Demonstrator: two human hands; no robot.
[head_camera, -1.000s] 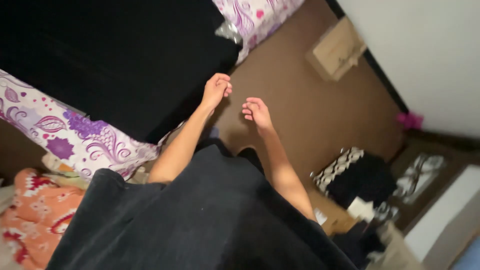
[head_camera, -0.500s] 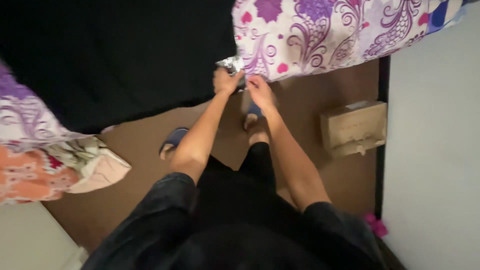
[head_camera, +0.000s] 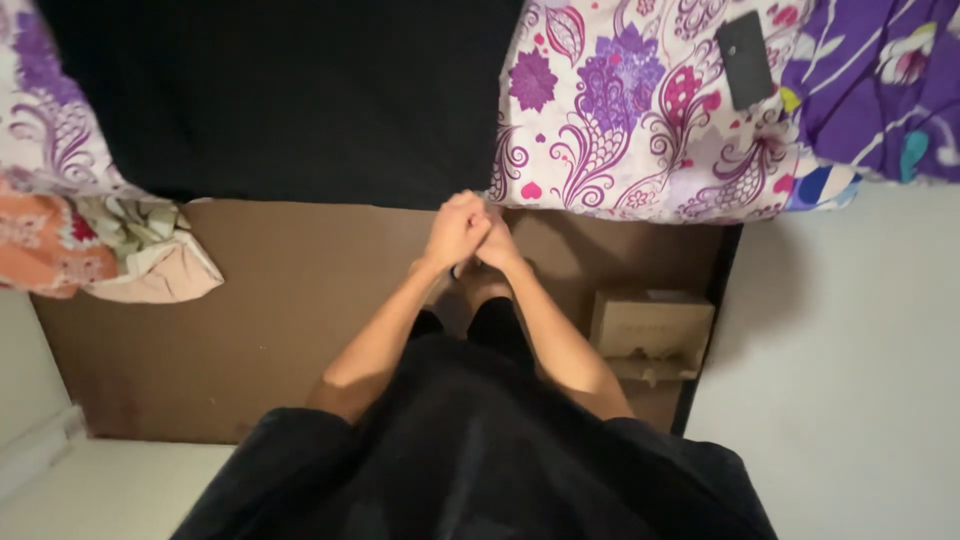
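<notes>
My two hands meet just below the bed's edge, where a black blanket (head_camera: 290, 100) borders a white sheet with purple and pink flowers (head_camera: 620, 130). My left hand (head_camera: 455, 228) is curled into a fist and lies against my right hand (head_camera: 498, 247), which it partly covers. Anything between them is hidden. Both forearms reach forward from my dark clothing. The shiny crinkled thing seen earlier at the blanket's corner is not visible.
A flat black device (head_camera: 745, 60) lies on the floral sheet near a purple cover (head_camera: 885, 80). A cardboard box (head_camera: 650, 330) stands on the brown floor (head_camera: 250, 320) by the white wall (head_camera: 850, 380). Orange and pale cloths (head_camera: 90, 250) hang at left.
The view swung round to face the bed squarely. My hands went from apart, to the shiny thing at the blanket's corner, to pressed together below the edge.
</notes>
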